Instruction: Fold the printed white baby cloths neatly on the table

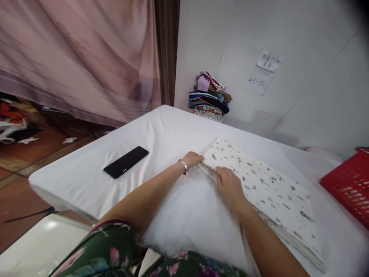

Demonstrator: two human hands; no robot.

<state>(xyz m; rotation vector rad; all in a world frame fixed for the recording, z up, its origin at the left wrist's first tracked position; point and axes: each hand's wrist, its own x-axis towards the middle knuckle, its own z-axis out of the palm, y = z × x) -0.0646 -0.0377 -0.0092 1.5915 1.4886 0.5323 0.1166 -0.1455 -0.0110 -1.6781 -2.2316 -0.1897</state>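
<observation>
A white printed cloth (268, 184), folded in layers into a long rectangle, lies flat on the table's right half. My left hand (192, 158), with a bracelet at the wrist, pinches its near left corner between thumb and fingers. A little to the right, my right hand (230, 186) grips the near long edge, thumb and fingers closed round the stacked layers. The right fingers' undersides are hidden below the cloth edge.
The white-covered table (173, 127) carries a black phone (126, 162) on the left. A red plastic basket (348, 184) stands at the right edge. Folded clothes (209, 96) are piled by the wall behind. A pink curtain (86, 54) hangs back left; a pale stool (43, 242) is front left.
</observation>
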